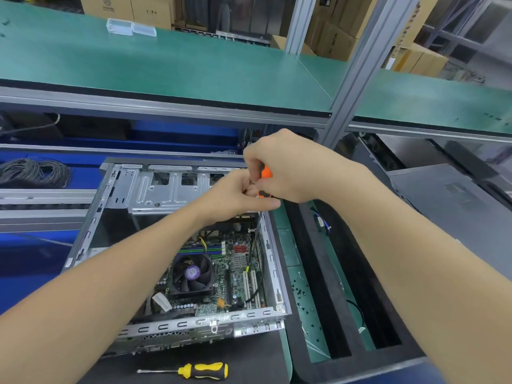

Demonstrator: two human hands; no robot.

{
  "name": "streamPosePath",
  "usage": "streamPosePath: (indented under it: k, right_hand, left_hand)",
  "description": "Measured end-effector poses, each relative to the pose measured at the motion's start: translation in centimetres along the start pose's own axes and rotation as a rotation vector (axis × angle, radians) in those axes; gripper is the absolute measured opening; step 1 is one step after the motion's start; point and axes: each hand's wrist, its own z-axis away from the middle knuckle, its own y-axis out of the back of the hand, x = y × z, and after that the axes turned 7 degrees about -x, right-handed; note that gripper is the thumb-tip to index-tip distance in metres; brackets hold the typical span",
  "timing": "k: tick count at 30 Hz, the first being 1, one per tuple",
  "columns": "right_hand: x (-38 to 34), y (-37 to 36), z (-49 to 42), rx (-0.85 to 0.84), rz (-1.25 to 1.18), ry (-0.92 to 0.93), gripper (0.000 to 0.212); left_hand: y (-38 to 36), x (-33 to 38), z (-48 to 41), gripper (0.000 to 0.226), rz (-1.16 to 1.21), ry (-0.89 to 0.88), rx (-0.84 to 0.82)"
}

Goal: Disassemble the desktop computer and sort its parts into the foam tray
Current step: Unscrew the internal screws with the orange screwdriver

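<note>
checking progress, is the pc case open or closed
Open: the case has no side panel; its motherboard and cooler fan are exposed.

Bright, even light falls from overhead, and shadows stay soft. The fingers [250,189] and the orange-and-black plastic screwdriver handle [266,173] they close round look slightly smeared. Below the fingers, the open silver sheet-metal computer case [155,189] is sharp, with white glare on its near rim. Down to the fingers' left, its interior sinks into deep shadow. Far above the fingers, the brown cardboard boxes [415,56] are soft and washed out. Wide-angle distortion bows the green-matted shelf [166,67] above the fingers and tilts the grey aluminium post [357,79] to their right. The forearms [401,259] swell large toward the lower corners.
</note>
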Motion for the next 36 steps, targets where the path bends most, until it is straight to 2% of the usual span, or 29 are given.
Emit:
streamPosePath:
  k: [2,6,9,13,15,17,20,23,25,27,30,31,33,36]
  right_hand:
    - [0.2,0.4,0.2,-0.027,0.016,0.042,0.020]
    - [0.1,0.0,-0.2,-0.042,0.011,0.059,0.033]
    - [0.4,-0.3,-0.3,-0.043,-0.011,0.064,0.030]
    - [0.9,-0.2,-0.1,-0.051,-0.043,0.088,0.020]
    - [0.5,-0.8,-0.1,0.055,-0.086,0.056,0.013]
    - [0.1,-1.9,-0.4,0.220,-0.010,-0.075,0.022]
    - [0.2,-3.3,-0.9,0.375,-0.034,-0.190,0.020]
    - [0.9,-3.9,-0.9,0.428,-0.351,-0.181,0.027]
    - [1.3,-4.7,-0.8,0.449,-0.491,-0.167,0.023]
    - [1.6,-6.4,-0.9,0.420,-0.517,-0.159,0.021]
    - [1.8,-9.2,-1.1,0.348,-0.603,-0.148,0.018]
    - [1.7,-9.9,-1.2,0.335,-0.639,-0.145,0.018]
    - [1.5,-10.6,-1.4,0.336,-0.680,-0.139,0.021]
    - [1.2,-10.4,-1.6,0.353,-0.655,-0.131,0.025]
  left_hand:
    - [0.5,0.3,0.4,0.060,0.016,0.016,-0.092]
    - [1.6,1.4,0.8,0.055,0.021,0.038,-0.186]
    - [1.9,1.8,0.8,0.053,-0.033,0.029,-0.194]
    - [1.6,1.6,0.6,0.059,-0.075,0.024,-0.100]
    - [1.2,1.4,0.5,0.039,-0.072,-0.038,-0.032]
    - [0.5,1.6,0.4,0.019,-0.068,-0.102,0.022]
    - [-0.6,1.4,0.0,0.052,-0.018,-0.094,0.094]
    - [-0.6,0.3,0.0,0.067,0.061,-0.039,0.136]
    - [0.0,-0.7,0.8,0.060,0.036,0.016,0.093]
    - [0.7,-2.1,1.7,0.038,-0.037,0.097,0.028]
    - [0.6,-4.2,3.1,0.017,0.012,0.299,-0.082]
    - [0.3,-4.8,3.3,0.015,-0.043,0.368,-0.094]
    - [-0.5,-6.3,3.3,0.015,-0.323,0.456,-0.087]
    - [-2.0,-7.9,2.9,0.005,-0.577,0.454,-0.071]
